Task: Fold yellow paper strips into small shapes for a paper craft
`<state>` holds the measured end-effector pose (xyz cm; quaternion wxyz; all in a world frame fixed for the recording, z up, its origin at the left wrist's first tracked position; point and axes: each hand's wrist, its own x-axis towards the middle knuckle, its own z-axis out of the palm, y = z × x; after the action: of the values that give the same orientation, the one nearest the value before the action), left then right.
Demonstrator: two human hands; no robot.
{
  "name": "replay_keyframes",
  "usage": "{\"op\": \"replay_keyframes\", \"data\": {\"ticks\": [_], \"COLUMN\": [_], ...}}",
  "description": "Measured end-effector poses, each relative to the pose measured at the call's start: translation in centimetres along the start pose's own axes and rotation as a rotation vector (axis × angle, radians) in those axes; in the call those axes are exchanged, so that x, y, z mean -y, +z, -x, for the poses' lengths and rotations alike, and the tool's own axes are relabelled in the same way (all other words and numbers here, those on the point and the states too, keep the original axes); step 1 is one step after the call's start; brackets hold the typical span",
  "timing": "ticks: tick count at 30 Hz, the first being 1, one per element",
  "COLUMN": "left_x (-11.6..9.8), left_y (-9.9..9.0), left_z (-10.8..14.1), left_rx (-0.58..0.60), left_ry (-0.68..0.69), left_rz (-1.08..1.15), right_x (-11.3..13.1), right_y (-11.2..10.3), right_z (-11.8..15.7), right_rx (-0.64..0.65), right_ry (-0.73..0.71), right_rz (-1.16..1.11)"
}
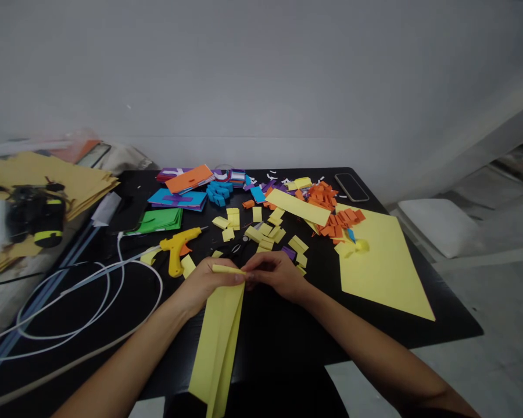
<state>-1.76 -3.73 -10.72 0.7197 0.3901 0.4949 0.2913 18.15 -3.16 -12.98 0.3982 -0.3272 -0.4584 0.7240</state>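
A long folded sheet of yellow paper (218,342) hangs from my hands down past the table's front edge. My left hand (204,283) grips its upper end, thumb on top. The fingers of my right hand (276,274) pinch the top right corner of the same paper. Just beyond my hands lie many small folded yellow paper pieces (265,238). To the left of them rests a yellow glue gun (176,249). A dark pair of scissors (235,249) is partly hidden behind my hands.
Stacked folded papers in blue (178,199) and green (161,220) lie at the back left. Orange paper pieces (325,196) and a large yellow sheet (381,267) are on the right. A phone (351,187) lies at the back right. White cables (108,290) loop across the left side.
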Motion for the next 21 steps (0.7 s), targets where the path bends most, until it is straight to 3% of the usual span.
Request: {"op": "replay_keyframes", "data": {"ticks": [15, 21], "left_x": [0.33, 0.30], "left_y": [-0.34, -0.36], "left_z": [-0.24, -0.39], "left_rx": [-0.017, -0.055], "left_ry": [0.006, 0.021], "left_rz": [-0.005, -0.025], "right_x": [-0.19, 0.10], "right_y": [-0.21, -0.10], "right_z": [-0.07, 0.07], "right_rx": [-0.024, 0.010], "right_ry": [-0.022, -0.001], "right_rz": [0.074, -0.002]}}
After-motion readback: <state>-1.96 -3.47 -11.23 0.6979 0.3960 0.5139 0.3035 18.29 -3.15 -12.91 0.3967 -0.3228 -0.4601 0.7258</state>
